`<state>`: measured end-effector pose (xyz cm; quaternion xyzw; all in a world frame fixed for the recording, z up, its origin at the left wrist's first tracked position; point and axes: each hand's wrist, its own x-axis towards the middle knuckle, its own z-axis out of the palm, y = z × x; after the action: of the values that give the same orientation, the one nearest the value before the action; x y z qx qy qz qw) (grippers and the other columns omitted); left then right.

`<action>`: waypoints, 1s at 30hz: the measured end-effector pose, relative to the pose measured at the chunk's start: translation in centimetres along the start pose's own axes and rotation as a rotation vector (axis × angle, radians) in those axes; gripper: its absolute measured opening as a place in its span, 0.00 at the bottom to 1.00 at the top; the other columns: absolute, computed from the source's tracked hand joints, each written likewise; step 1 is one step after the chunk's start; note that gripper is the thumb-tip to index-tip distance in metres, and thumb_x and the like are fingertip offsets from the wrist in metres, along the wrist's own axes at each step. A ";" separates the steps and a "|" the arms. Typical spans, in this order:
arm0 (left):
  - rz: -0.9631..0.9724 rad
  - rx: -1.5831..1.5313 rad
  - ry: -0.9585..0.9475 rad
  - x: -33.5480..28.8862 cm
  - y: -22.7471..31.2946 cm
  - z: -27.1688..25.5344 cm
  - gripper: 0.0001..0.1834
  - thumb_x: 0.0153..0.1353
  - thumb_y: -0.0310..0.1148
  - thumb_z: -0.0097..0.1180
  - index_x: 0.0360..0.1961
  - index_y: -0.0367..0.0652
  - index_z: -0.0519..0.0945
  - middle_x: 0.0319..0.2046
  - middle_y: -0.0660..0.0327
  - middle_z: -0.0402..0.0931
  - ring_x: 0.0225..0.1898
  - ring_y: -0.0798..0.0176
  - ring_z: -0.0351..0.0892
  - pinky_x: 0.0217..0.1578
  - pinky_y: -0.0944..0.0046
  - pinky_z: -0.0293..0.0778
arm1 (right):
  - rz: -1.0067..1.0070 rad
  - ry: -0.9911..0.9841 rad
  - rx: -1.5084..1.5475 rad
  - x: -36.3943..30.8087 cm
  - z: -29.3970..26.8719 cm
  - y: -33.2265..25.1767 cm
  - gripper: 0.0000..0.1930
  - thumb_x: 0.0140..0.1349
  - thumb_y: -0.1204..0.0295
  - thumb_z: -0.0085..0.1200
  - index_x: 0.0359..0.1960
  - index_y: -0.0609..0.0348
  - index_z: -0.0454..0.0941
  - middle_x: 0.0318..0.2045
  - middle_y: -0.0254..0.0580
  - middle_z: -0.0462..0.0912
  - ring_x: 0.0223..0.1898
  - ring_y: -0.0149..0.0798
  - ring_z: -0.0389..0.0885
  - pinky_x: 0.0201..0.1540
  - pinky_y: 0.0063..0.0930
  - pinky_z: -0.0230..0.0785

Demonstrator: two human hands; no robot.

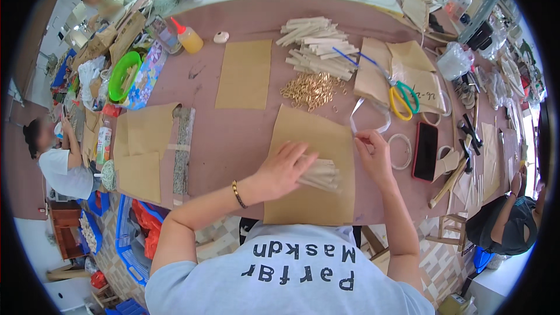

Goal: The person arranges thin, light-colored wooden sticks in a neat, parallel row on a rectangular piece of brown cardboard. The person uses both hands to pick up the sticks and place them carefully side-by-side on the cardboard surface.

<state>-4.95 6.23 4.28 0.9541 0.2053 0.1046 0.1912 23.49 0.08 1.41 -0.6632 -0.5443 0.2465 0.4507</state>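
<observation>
A brown paper sheet (291,131) lies in front of me with a small bunch of pale flat strips (322,175) on it. My left hand (286,166) rests over the left end of the strips, fingers stretched out and partly covering them. At the sheet's right edge, my right hand (374,154) is closed in a pinch at the end of a thin white ribbon (373,127), which loops away beyond the fingers. Beyond the sheet lie a heap of small gold-coloured rings (312,90) and a pile of pale strips (321,46).
Green-and-yellow scissors (402,99), a phone (425,150) and a white ring-shaped roll (399,150) lie to the right. Another brown sheet (244,74) and a glue bottle (188,38) are at the far left. Co-workers sit at the left and right.
</observation>
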 end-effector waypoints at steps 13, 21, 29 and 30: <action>-0.370 -0.116 0.349 1.6 -5.2 2.1 0.36 0.60 0.42 0.69 0.65 0.38 0.69 0.66 0.45 0.63 0.65 0.39 0.66 0.63 0.46 0.66 | -0.154 -0.199 -0.536 4.6 4.2 -1.7 0.15 0.58 0.69 0.65 0.46 0.59 0.81 0.44 0.45 0.81 0.49 0.52 0.76 0.53 0.48 0.67; -0.487 -0.170 0.170 5.4 -8.3 0.7 0.18 0.54 0.33 0.72 0.41 0.39 0.78 0.42 0.54 0.74 0.46 0.49 0.74 0.48 0.53 0.72 | -0.232 -0.371 -0.300 5.1 4.3 -0.5 0.18 0.56 0.70 0.66 0.48 0.57 0.80 0.49 0.42 0.82 0.54 0.50 0.76 0.57 0.49 0.66; -0.338 -0.007 0.422 3.4 -7.6 3.0 0.20 0.58 0.34 0.68 0.49 0.41 0.77 0.53 0.55 0.70 0.56 0.49 0.71 0.55 0.48 0.68 | -0.644 -0.414 -0.572 6.8 4.3 0.4 0.22 0.64 0.64 0.61 0.58 0.58 0.77 0.63 0.42 0.77 0.72 0.47 0.64 0.71 0.50 0.57; -0.352 -0.001 0.429 3.6 -7.7 3.0 0.21 0.59 0.35 0.68 0.51 0.41 0.77 0.54 0.55 0.69 0.58 0.49 0.70 0.56 0.47 0.67 | -0.631 -0.399 -0.549 7.7 4.2 0.7 0.21 0.64 0.64 0.61 0.57 0.58 0.77 0.64 0.42 0.76 0.72 0.47 0.64 0.71 0.50 0.57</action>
<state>-3.56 13.31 -1.14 0.8598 0.4037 0.2694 0.1591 22.57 8.74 0.08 -0.4996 -0.8408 0.0667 0.1977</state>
